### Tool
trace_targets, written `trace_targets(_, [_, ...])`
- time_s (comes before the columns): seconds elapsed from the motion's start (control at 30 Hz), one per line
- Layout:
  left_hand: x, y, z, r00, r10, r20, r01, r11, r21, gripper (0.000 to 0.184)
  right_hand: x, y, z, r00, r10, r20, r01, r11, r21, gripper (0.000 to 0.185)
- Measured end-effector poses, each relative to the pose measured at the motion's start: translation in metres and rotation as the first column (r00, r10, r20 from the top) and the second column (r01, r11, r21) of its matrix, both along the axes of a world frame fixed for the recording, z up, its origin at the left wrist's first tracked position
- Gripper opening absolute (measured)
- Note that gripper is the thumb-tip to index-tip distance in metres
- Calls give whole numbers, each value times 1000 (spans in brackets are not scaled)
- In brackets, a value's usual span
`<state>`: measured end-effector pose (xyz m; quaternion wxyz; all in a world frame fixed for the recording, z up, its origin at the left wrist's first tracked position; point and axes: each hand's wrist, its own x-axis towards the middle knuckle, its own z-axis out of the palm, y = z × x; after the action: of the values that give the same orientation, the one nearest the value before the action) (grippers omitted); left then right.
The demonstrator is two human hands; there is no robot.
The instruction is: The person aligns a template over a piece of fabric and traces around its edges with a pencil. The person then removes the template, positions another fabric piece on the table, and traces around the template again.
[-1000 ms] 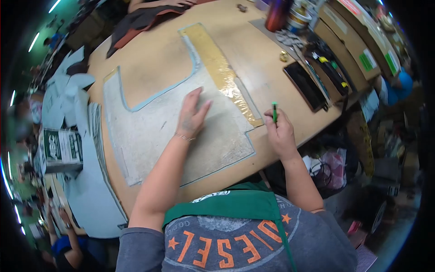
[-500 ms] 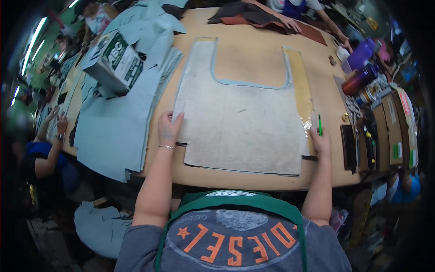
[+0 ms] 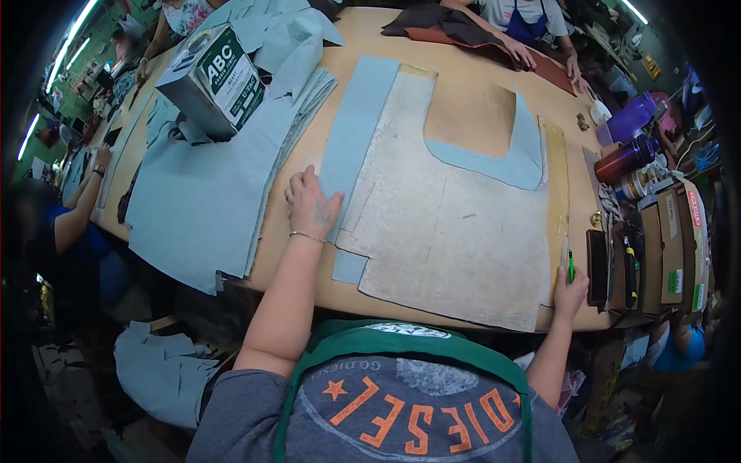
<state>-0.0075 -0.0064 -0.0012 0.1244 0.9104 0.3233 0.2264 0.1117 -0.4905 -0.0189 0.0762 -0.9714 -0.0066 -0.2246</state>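
Observation:
A large U-shaped grey pattern board [image 3: 455,239] with a yellow taped strip [image 3: 556,193] on its right side lies on the table. Under it, a light blue sheet [image 3: 363,108] shows along the left edge and inside the U cut-out. My left hand [image 3: 312,204] rests with fingers spread on the blue sheet beside the board's left edge. At the board's lower right edge, my right hand [image 3: 570,292] is closed around a green pen [image 3: 571,266] that points up.
Stacked light blue sheets [image 3: 208,193] lie at left under a metal can [image 3: 212,81]. Dark and brown pieces [image 3: 463,35] lie at the far side near a co-worker's hands. A bottle [image 3: 627,158], phone [image 3: 597,266] and cardboard boxes [image 3: 673,239] stand or lie at right.
The board has shifted right and toward me, off the blue sheet's left edge, so more blue shows at left and in the cut-out. Both hands have moved right.

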Motion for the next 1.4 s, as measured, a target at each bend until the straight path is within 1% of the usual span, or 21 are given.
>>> trace_targets(0.1, [6, 7, 5, 995, 55, -80, -73, 969, -237, 61, -1, 6, 0, 999, -31, -27, 32, 999, 37, 38])
trace_targets(0.2, [7, 13, 13, 976, -49, -211, -50, 898, -438, 58, -2, 7, 0, 1000, -27, 1, 27, 999, 47, 35])
trace_targets(0.3, [8, 17, 5, 947, -205, -247, 109, 929, -354, 49, 0, 4, -2, 1000, -21, 2, 21, 999, 50, 34])
trace_targets(0.4, [11, 8, 11, 969, -206, 133, 243, 887, -394, 42, 0, 4, -1, 999, -44, -27, 45, 996, 74, 36])
trace_targets(0.43, [11, 7, 14, 938, -128, 322, 297, 777, -555, 41, 2, 2, -3, 998, -54, -17, 55, 997, 61, 37])
trace_targets(0.47, [10, 11, 19, 875, 0, 484, 372, 639, -673, 39, 5, -2, -6, 999, -42, -1, 42, 996, 72, 38])
trace_targets(0.5, [8, 24, 27, 756, 100, 647, 482, 584, -653, 39, 8, -7, -10, 1000, -23, 13, 22, 997, 79, 39])
trace_targets(0.53, [7, 38, 35, 600, 189, 777, 597, 540, -592, 39, 9, -8, -13, 1000, 1, 28, -4, 997, 82, 39])
trace_targets(0.57, [0, 61, 45, 453, 275, 848, 674, 516, -528, 40, 10, -9, -14, 1000, -7, 12, 6, 998, 65, 40])
trace_targets(0.63, [-38, 112, 58, 236, 396, 887, 713, 550, -435, 40, 13, -11, -11, 1000, -25, -10, 25, 999, 32, 40])
trace_targets(0.73, [-138, 188, 59, 53, 493, 869, 579, 694, -429, 42, 11, -6, -5, 999, -18, -27, 19, 999, 29, 43])
trace_targets(0.8, [-227, 225, 45, -17, 529, 848, 393, 784, -481, 42, 12, -5, -5, 1000, -20, -16, 20, 999, 26, 45])
trace_targets(0.83, [-285, 241, 34, -45, 548, 835, 258, 814, -520, 43, 14, -7, -8, 999, -41, -19, 41, 999, 17, 47])
trace_targets(0.9, [-386, 256, 19, -96, 578, 811, -1, 814, -580, 44, 16, -7, -9, 997, -77, -31, 77, 997, -14, 48])
trace_targets(0.93, [-440, 256, 10, -107, 606, 789, -143, 775, -615, 44, 15, -6, -8, 995, -91, -36, 90, 995, -35, 49])
trace_targets(1.03, [-596, 237, -11, -130, 693, 709, -559, 540, -630, 45, 16, -9, -6, 990, -128, -60, 123, 989, -77, 51])
trace_targets(1.13, [-719, 192, -30, -174, 817, 550, -838, 171, -518, 47, 14, -2, -3, 981, -171, -92, 160, 980, -115, 52])
trace_targets(1.2, [-775, 161, -39, -236, 881, 410, -913, -57, -403, 48, 15, -1, -1, 974, -202, -102, 186, 971, -152, 53])
trace_targets(1.27, [-810, 135, -45, -308, 908, 283, -931, -227, -287, 49, 16, -2, -3, 967, -228, -110, 203, 959, -198, 53])
trace_targets(1.33, [-829, 118, -50, -378, 909, 175, -919, -346, -188, 50, 14, 5, -1, 958, -269, -102, 241, 943, -229, 54])
trace_targets(1.4, [-840, 109, -52, -410, 908, 88, -910, -400, -110, 51, 9, 12, 1, 949, -298, -99, 269, 935, -231, 54])
